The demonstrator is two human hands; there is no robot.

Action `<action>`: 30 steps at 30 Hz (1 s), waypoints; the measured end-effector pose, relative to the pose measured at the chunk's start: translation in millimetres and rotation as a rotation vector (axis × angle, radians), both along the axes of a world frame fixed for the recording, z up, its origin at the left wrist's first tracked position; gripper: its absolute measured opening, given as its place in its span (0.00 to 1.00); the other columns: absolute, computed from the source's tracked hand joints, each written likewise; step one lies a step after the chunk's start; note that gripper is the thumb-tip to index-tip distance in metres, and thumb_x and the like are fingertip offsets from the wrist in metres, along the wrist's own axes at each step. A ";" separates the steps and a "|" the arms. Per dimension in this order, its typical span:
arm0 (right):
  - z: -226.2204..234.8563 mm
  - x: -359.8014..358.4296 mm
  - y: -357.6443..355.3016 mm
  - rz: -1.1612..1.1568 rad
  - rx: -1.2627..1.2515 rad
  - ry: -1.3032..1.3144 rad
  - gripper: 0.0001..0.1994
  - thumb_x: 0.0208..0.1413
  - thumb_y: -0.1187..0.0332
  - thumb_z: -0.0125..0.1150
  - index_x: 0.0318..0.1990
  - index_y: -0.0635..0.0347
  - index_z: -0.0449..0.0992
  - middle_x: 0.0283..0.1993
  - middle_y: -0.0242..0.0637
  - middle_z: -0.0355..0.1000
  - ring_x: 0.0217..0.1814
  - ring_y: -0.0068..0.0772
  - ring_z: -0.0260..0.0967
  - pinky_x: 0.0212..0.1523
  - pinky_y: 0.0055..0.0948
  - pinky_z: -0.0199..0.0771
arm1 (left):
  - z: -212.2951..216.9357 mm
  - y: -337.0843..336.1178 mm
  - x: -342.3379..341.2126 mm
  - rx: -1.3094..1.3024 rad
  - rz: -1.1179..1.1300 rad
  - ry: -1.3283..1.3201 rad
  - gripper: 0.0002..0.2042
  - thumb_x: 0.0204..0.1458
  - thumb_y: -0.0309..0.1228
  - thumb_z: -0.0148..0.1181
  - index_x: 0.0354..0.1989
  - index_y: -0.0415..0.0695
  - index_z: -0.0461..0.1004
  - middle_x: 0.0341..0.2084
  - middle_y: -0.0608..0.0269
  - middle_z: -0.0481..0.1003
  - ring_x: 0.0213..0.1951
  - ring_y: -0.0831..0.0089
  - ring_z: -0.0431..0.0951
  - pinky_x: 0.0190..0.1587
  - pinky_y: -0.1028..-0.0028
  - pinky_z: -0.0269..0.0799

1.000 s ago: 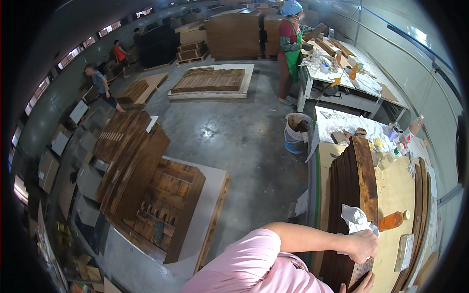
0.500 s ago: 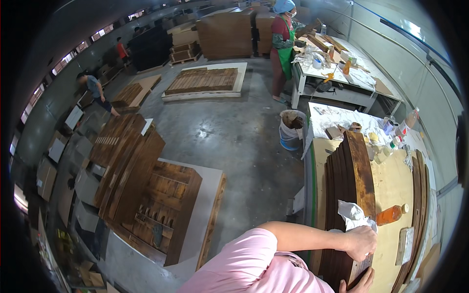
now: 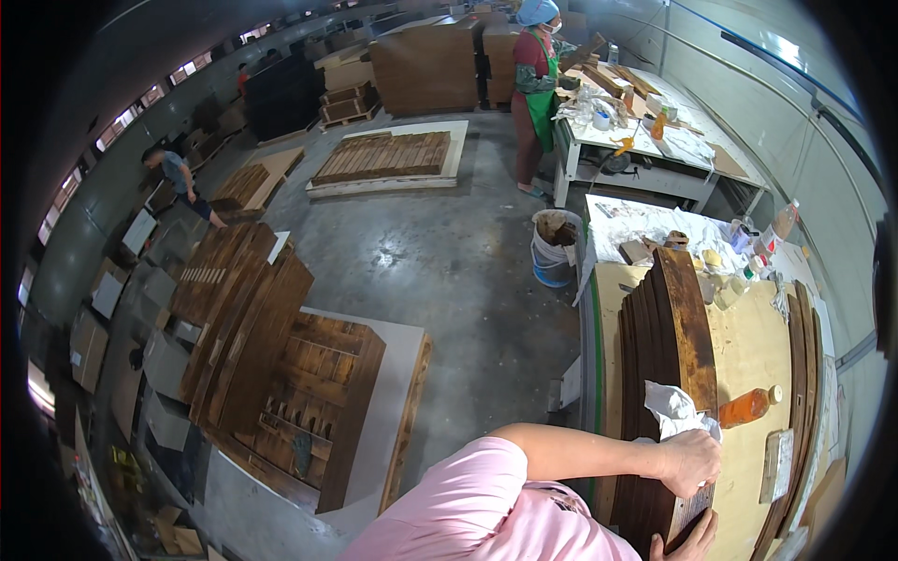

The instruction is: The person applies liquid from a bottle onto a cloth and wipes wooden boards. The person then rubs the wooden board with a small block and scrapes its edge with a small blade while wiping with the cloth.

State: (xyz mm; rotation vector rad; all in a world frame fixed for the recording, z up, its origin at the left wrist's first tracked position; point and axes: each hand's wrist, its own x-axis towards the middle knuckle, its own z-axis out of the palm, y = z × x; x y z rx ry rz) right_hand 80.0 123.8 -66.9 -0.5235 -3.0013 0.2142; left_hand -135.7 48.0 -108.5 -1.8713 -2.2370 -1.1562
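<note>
My left hand (image 3: 690, 462) is closed on a crumpled white cloth (image 3: 670, 408), pressing it against the top plank (image 3: 690, 346) of a stack of dark brown wooden planks. This plank has a blotchy, stained-looking brown face. Closer to me, my right hand (image 3: 687, 542) lies across the same plank, thumb on one side and fingers along the other. The lower part of that hand is cut off by the frame edge. Between the hands a paler, greyish stretch of the plank shows. Beside the left hand, a bottle of orange liquid (image 3: 748, 409) lies on the table.
On the yellowish tabletop (image 3: 739, 346) are a pale block (image 3: 776, 466) and long brown strips (image 3: 802, 374). Bottles and cloths crowd its far end. A bucket (image 3: 554, 245) stands on the floor. Wooden panels (image 3: 245, 318) are stacked left. A person in a green apron (image 3: 537, 103) works beyond.
Both hands keep nearly the same place, the cloth still under the left. The whole view has shifted slightly. In the far background, the person in red is now mostly hidden.
</note>
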 end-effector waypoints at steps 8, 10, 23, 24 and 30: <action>0.1 -0.1 -1.4 0.006 -0.021 0.024 0.49 0.51 0.55 0.76 0.75 0.67 0.54 0.73 0.67 0.55 0.76 0.69 0.51 0.75 0.57 0.53 | 0.2 2.4 -2.3 -0.026 -0.011 -0.092 0.05 0.32 0.30 0.64 0.19 0.45 0.83 0.20 0.49 0.76 0.33 0.52 0.81 0.37 0.58 0.77; 1.2 -1.0 -2.2 0.014 -0.004 0.028 0.49 0.51 0.55 0.77 0.75 0.67 0.54 0.73 0.67 0.55 0.76 0.70 0.51 0.75 0.57 0.53 | 0.6 3.0 -3.0 -0.030 -0.015 -0.103 0.05 0.32 0.29 0.65 0.19 0.45 0.83 0.20 0.48 0.77 0.33 0.52 0.82 0.37 0.57 0.77; 2.6 -1.9 -0.6 -0.010 -0.053 0.018 0.49 0.52 0.54 0.76 0.75 0.67 0.54 0.73 0.67 0.55 0.75 0.69 0.52 0.75 0.58 0.53 | 0.9 6.4 -1.2 -0.045 0.013 -0.026 0.02 0.34 0.25 0.65 0.20 0.43 0.82 0.23 0.48 0.79 0.34 0.52 0.82 0.37 0.56 0.78; 1.5 -1.8 0.7 -0.003 -0.051 0.026 0.49 0.52 0.53 0.76 0.75 0.67 0.54 0.73 0.67 0.55 0.75 0.69 0.52 0.75 0.58 0.53 | 1.1 6.7 -1.7 -0.053 -0.002 -0.043 0.02 0.34 0.26 0.65 0.20 0.44 0.82 0.23 0.49 0.79 0.34 0.52 0.82 0.37 0.56 0.78; -3.0 0.0 4.9 0.014 -0.070 0.036 0.49 0.51 0.51 0.75 0.75 0.67 0.55 0.73 0.67 0.55 0.76 0.70 0.51 0.75 0.59 0.52 | 3.0 7.5 -4.6 -0.075 -0.049 -0.087 0.03 0.33 0.26 0.66 0.20 0.46 0.83 0.21 0.51 0.78 0.33 0.52 0.82 0.35 0.56 0.77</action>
